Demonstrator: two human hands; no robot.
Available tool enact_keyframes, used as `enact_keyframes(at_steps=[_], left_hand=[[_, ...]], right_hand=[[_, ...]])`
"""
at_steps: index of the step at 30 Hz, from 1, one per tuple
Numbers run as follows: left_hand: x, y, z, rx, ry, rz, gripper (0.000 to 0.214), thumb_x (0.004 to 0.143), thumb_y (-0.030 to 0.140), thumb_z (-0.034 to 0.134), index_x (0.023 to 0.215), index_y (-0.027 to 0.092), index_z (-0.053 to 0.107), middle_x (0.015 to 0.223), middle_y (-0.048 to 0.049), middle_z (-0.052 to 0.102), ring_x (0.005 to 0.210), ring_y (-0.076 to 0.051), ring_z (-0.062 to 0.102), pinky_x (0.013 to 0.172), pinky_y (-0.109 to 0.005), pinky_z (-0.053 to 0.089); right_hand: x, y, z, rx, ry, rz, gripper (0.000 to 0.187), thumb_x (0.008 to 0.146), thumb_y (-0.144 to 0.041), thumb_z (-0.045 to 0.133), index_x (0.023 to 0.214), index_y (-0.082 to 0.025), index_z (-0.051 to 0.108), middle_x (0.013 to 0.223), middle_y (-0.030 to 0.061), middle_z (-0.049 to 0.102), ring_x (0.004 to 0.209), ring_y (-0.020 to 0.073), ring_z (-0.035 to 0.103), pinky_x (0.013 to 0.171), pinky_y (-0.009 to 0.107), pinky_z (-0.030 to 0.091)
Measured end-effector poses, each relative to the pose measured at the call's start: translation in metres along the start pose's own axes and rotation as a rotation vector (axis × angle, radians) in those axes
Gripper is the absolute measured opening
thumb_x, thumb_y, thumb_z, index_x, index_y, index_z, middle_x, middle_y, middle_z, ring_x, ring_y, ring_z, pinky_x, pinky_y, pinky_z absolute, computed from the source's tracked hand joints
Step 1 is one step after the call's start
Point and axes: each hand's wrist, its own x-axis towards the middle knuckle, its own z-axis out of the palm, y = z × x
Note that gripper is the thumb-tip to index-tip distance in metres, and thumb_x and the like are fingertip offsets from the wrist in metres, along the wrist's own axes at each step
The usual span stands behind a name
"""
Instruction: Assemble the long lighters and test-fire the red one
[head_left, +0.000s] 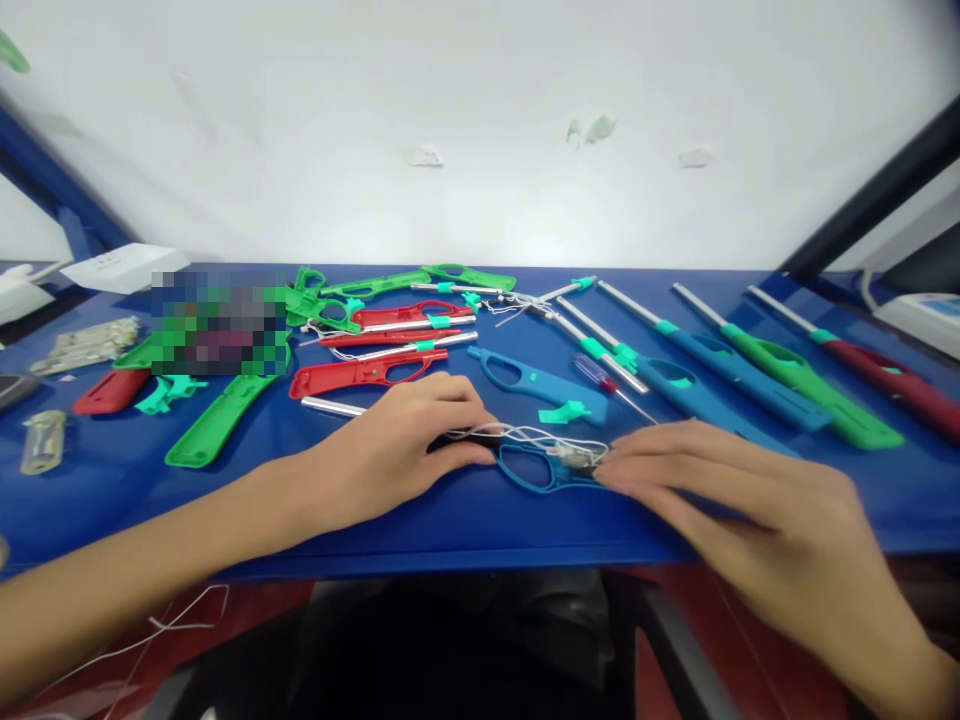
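A blue lighter half-shell [529, 484] lies near the front edge of the blue table, between my hands. Thin white wires [517, 432] and a small clear-and-metal part [581, 456] rest in it. My left hand [405, 440] is closed, thumb and fingers pinching the shell's front end, where a metal tube [330, 406] sticks out on the far side. My right hand [742, 490] pinches the handle end beside the small part; its fingertips hide what they press. Just behind lie another blue half-shell [551, 385], a green clip [564, 412] and a screwdriver [600, 376].
Whole lighters in blue, green [810, 385] and red [900, 375] lie on the right. Red half-shells [337, 376], green half-shells [225, 420] and metal tubes spread over the middle and left. A clear part [43, 442] stands far left. A white wall [480, 200] closes the back.
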Motion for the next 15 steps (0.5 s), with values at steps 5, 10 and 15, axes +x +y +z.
enact_keyframes(at_steps=[5,10,15], left_hand=[[0.002,0.006,-0.004,0.011,-0.022,-0.022,0.016,0.114,0.027,0.076,0.123,0.024,0.088,0.113,-0.0044,0.080,0.099,-0.020,0.078,0.093,-0.031,0.064],[0.004,0.013,-0.010,0.027,-0.056,-0.057,0.015,0.114,0.027,0.075,0.124,0.024,0.087,0.114,-0.0045,0.082,0.103,-0.021,0.079,0.095,-0.032,0.064],[0.006,0.013,-0.010,0.023,-0.063,-0.056,0.012,0.112,0.023,0.078,0.121,0.023,0.086,0.115,-0.0031,0.081,0.102,-0.019,0.079,0.094,-0.029,0.063]], right_hand=[[0.004,-0.004,0.007,0.011,0.052,0.002,0.019,0.109,-0.021,0.080,0.113,-0.037,0.090,0.106,-0.0068,0.093,0.095,0.0206,0.091,0.092,0.034,0.076],[0.002,0.001,0.013,0.039,0.055,-0.007,0.020,0.107,-0.018,0.081,0.110,-0.035,0.090,0.107,-0.0055,0.093,0.098,0.0211,0.090,0.093,0.035,0.075],[0.002,0.002,0.013,0.039,0.065,0.001,0.017,0.108,-0.017,0.080,0.110,-0.032,0.088,0.105,-0.0038,0.092,0.097,0.0202,0.089,0.094,0.034,0.074]])
